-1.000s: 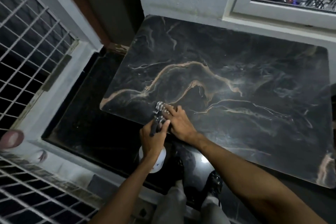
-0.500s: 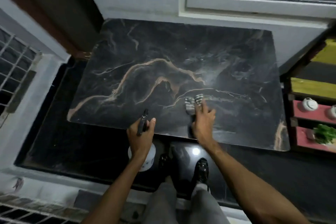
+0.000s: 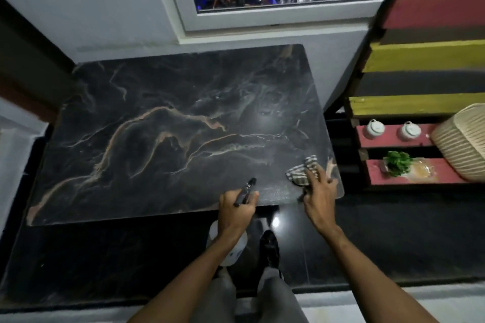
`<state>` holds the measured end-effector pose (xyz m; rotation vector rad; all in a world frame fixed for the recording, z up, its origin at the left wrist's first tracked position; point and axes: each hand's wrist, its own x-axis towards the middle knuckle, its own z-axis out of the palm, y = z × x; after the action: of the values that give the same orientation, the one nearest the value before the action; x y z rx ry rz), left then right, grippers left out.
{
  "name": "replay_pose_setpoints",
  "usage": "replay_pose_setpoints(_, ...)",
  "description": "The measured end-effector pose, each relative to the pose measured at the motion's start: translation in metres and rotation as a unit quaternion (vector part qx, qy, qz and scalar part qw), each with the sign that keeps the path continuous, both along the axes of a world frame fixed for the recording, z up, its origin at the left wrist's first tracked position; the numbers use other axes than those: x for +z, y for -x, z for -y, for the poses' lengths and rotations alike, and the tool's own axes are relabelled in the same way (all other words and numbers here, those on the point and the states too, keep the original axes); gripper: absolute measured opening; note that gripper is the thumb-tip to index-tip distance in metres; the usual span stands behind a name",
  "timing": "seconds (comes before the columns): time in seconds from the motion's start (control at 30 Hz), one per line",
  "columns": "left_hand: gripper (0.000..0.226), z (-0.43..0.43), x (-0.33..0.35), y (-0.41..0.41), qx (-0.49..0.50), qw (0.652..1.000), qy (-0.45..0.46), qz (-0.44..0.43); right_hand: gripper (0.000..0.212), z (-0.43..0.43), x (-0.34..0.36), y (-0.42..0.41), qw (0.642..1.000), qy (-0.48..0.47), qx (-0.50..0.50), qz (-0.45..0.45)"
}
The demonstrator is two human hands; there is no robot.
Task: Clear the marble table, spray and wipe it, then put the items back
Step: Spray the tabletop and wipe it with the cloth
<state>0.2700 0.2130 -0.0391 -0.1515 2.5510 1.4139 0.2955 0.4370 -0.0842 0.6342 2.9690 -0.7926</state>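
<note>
Fingers (image 3: 319,173) of right hand (image 3: 319,198) flat on cloth (image 3: 300,172)

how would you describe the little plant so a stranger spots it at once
Right of the marble table stands a stepped rack painted red, yellow and dark. On its lowest visible red step, below two white jars, sits the plant: the only leafy green thing there.
</note>
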Motion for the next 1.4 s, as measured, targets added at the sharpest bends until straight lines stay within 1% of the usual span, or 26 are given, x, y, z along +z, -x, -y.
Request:
replay_pose_setpoints(0.07, 0.058, -0.022, 0.001, 0.003, -0.008, 1.0, -0.001, 0.011, 0.066, -0.021, 0.001, 0.003, 0.997, 0.011, -0.078, -0.009)
replay_pose_setpoints(0.13, 0.056, -0.041, 0.003, 0.007, -0.008, 1.0, -0.007, 0.011, 0.065, -0.03, 0.005, 0.008, 0.997, 0.008, -0.079, -0.009)
replay_pose_setpoints(0.2, 0.054, -0.054, 0.006, 0.012, -0.003, 1.0, 0.006, 0.017, 0.067, -0.031, 0.005, 0.01, 0.998, 0.007, -0.066, -0.009)
replay_pose_setpoints(0.3, 0.057, -0.067, 0.014, 0.024, 0.018, 0.999, 0.023, 0.013, 0.067, -0.044, 0.004, 0.014, 0.998, 0.018, -0.053, -0.012)
replay_pose_setpoints(0.43, 0.05, -0.061, 0.026, 0.05, 0.053, 0.998, 0.033, 0.001, 0.06, -0.037, 0.008, 0.045, 0.994, 0.03, -0.109, 0.008)
replay_pose_setpoints(0.47, 0.048, -0.057, 0.028, 0.056, 0.067, 0.997, 0.036, 0.006, 0.062, -0.03, 0.01, 0.053, 0.995, 0.027, -0.09, 0.012)
replay_pose_setpoints(0.57, 0.047, -0.044, 0.033, 0.073, 0.101, 0.994, 0.044, 0.007, 0.072, -0.015, 0.008, 0.073, 0.999, 0.023, 0.037, 0.005)
replay_pose_setpoints(0.63, 0.046, -0.035, 0.037, 0.084, 0.11, 0.993, 0.042, -0.002, 0.071, -0.018, 0.006, 0.086, 0.998, 0.034, 0.057, 0.0)
replay_pose_setpoints(0.77, 0.048, -0.012, 0.038, 0.106, 0.128, 0.991, 0.044, -0.013, 0.067, -0.015, 0.006, 0.115, 0.999, 0.037, 0.016, -0.003)
replay_pose_setpoints(0.93, 0.045, 0.017, 0.032, 0.131, 0.13, 0.991, 0.006, -0.032, 0.065, -0.008, 0.001, 0.149, 1.0, 0.015, -0.018, -0.006)
replay_pose_setpoints(1.07, 0.051, 0.046, 0.027, 0.159, 0.127, 0.99, -0.014, -0.067, 0.059, 0.029, 0.003, 0.192, 0.993, 0.005, -0.113, 0.009)
replay_pose_setpoints(1.1, 0.052, 0.055, 0.026, 0.166, 0.124, 0.989, -0.016, -0.078, 0.06, 0.047, 0.003, 0.199, 0.995, 0.004, -0.098, -0.003)
replay_pose_setpoints(1.13, 0.051, 0.066, 0.025, 0.174, 0.122, 0.989, -0.023, -0.084, 0.063, 0.069, 0.0, 0.204, 0.999, 0.004, -0.05, -0.018)
replay_pose_setpoints(1.2, 0.048, 0.085, 0.022, 0.19, 0.124, 0.988, -0.042, -0.081, 0.071, 0.102, -0.005, 0.216, 0.994, -0.013, 0.099, -0.043)
replay_pose_setpoints(1.23, 0.047, 0.096, 0.021, 0.199, 0.125, 0.988, -0.05, -0.075, 0.072, 0.112, -0.005, 0.231, 0.989, -0.021, 0.139, -0.043)
replay_pose_setpoints(1.27, 0.048, 0.105, 0.023, 0.206, 0.124, 0.988, -0.054, -0.075, 0.068, 0.118, -0.005, 0.251, 0.993, -0.009, 0.117, -0.026)
replay_pose_setpoints(1.33, 0.048, 0.126, 0.02, 0.223, 0.133, 0.986, -0.049, -0.085, 0.058, 0.145, 0.004, 0.297, 0.999, 0.023, -0.035, 0.001)
replay_pose_setpoints(1.37, 0.046, 0.133, 0.021, 0.229, 0.142, 0.985, -0.042, -0.089, 0.057, 0.165, 0.009, 0.307, 1.0, 0.016, -0.021, -0.001)
replay_pose_setpoints(1.4, 0.045, 0.142, 0.022, 0.235, 0.152, 0.983, -0.035, -0.093, 0.061, 0.19, 0.009, 0.308, 0.997, 0.009, 0.071, -0.012)
